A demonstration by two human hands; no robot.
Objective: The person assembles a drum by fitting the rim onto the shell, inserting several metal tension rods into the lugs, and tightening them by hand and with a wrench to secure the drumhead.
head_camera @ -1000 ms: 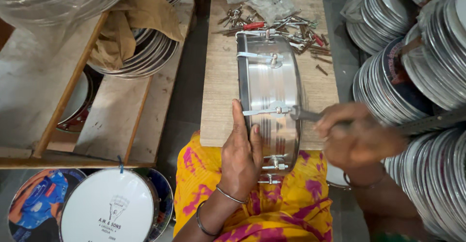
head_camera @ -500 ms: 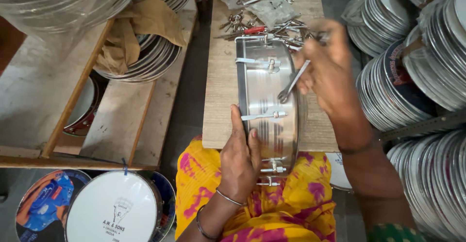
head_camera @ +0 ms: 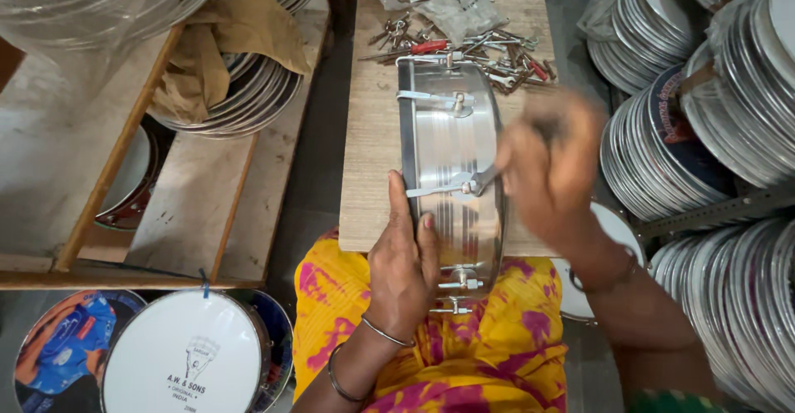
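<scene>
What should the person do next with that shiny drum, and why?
Probably keep turning the tool on the middle lug. The right hand holds the tool on that lug's bolt, while the left hand steadies the metal drum standing on edge on the wooden board.

Pretty clearly a small drum-making workshop: stacks of drum heads [head_camera: 712, 107] along the right edge, metal lugs and tools [head_camera: 472, 36] scattered at the wooden workboard's [head_camera: 373, 173] far edge (finished drum [head_camera: 186, 355] bottom left too).
</scene>
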